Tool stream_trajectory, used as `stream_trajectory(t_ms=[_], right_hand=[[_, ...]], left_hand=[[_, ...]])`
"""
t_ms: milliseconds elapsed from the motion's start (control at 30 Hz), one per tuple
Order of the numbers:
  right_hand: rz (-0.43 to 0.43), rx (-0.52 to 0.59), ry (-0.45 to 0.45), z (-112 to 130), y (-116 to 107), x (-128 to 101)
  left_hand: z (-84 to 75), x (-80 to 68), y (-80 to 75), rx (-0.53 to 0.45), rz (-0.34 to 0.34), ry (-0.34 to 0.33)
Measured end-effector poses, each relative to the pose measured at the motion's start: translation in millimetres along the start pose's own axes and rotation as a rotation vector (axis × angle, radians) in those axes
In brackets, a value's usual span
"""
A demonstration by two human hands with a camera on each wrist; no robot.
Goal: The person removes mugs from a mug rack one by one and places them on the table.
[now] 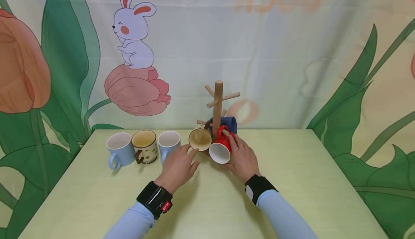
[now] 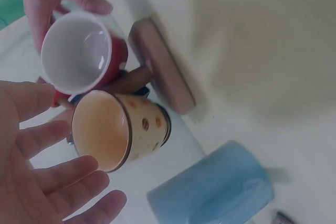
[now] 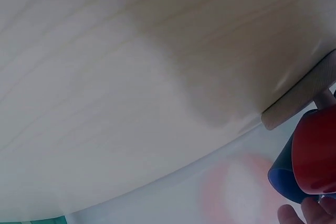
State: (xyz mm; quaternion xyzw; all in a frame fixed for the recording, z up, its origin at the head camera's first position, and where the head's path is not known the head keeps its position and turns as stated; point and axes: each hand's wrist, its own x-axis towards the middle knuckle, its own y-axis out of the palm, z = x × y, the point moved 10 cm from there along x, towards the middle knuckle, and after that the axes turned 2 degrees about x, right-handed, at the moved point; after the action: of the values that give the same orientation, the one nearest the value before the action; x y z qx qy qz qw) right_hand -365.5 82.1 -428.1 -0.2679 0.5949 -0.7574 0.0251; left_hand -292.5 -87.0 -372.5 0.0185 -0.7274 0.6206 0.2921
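A wooden mug tree [image 1: 218,105] is standing toward the far edge of the pale green table [image 1: 291,181], and everything else is lying around it. Judging by how things hang, three mugs are already on its lower pegs: a dark blue mug [image 1: 229,123] behind the post, a cream speckled mug [image 1: 200,139] at its left front, and a red mug [image 1: 221,149] at its right front. The upper pegs are bare. Three mugs are waiting in a row to the left of the tree: a pale blue mug [image 1: 119,149], a cream mug with a brown handle [image 1: 144,146], and another light blue mug [image 1: 169,143] nearest the tree.

The right hand [image 1: 242,159] is curling its grip round the red mug, whose handle appears looped over a peg, so that hanging looks nearly finished. The left hand [image 1: 177,167] is open, fingers spread and relaxed, holding nothing, just in front of the cream speckled mug.

The tree is smooth turned wood with round dowel pegs and a flat base [image 2: 163,66]. The mugs are glossy and cylindrical; the red one is showing a white interior [image 2: 76,51].
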Motion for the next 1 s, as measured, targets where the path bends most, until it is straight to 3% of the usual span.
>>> stream_trajectory(t_ms=[300, 733, 1000], right_hand=[[-0.059, -0.042, -0.073, 9.3, 1.0, 1.6], [-0.080, -0.146, -0.200, 23.1, 3.6, 3.9], [-0.075, -0.093, -0.232, 26.0, 0.0, 5.0]], left_hand=[[-5.0, -16.3, 19.1, -0.011, 0.095, -0.013], [-3.0, -25.5, 31.1, -0.022, 0.124, -0.035], [-4.2, -27.6, 35.6, -0.053, 0.122, -0.032]])
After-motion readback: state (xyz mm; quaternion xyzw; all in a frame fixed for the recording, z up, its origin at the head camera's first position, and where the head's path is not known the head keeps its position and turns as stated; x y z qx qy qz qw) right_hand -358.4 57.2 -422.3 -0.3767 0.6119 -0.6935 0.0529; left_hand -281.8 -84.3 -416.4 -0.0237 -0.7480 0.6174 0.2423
